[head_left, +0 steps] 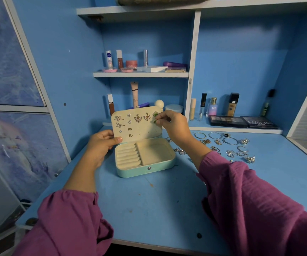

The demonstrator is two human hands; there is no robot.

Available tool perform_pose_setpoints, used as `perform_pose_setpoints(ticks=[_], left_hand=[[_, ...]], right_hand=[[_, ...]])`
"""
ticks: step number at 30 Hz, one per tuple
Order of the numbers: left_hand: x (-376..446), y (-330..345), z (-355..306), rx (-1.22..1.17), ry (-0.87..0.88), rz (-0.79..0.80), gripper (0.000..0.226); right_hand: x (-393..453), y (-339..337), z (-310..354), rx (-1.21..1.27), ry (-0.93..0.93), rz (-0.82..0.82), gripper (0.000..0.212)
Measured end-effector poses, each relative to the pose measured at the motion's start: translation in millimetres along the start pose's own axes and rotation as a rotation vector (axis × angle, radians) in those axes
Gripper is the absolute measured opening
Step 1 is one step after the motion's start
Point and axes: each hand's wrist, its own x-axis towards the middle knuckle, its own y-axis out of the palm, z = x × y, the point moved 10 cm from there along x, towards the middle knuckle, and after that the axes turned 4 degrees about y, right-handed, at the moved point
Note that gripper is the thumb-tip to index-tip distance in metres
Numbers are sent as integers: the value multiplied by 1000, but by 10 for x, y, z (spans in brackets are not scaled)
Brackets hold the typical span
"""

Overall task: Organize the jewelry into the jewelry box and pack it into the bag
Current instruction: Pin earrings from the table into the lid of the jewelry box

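A mint-green jewelry box (145, 169) stands open on the blue desk, its cream lid (141, 130) upright. Several earrings are pinned in the lid: flowers at the left, butterflies (138, 118) in the middle, a green one (155, 114) at the top right. My left hand (103, 143) grips the lid's left edge. My right hand (174, 124) pinches a small green earring (154, 121) against the lid's right side. The ring rolls and the open compartment in the base hold nothing. Loose jewelry (230, 146) lies on the desk to the right. No bag is in view.
Cosmetics stand on the shelves behind the box: tubes, jars, bottles (213, 107). Two dark eyeshadow palettes (245, 122) lie at the back right. A cabinet with patterned doors (10, 89) rises at the left. The desk's front edge (158, 246) runs under my sleeves.
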Motion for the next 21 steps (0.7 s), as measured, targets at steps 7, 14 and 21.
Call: perform_pose_setpoints(ticks=[7,14,21], left_hand=[[17,-11,33,0,-9,7,18],[18,-26,34,10,-8,10,17],[20,-39,34,11,-12,-3,17]], right_hand=[[8,-35,-102,126,128,-70,35],[43,1,-150,75,197,-64,28],[-24,18,-169,227,295,-79,27]])
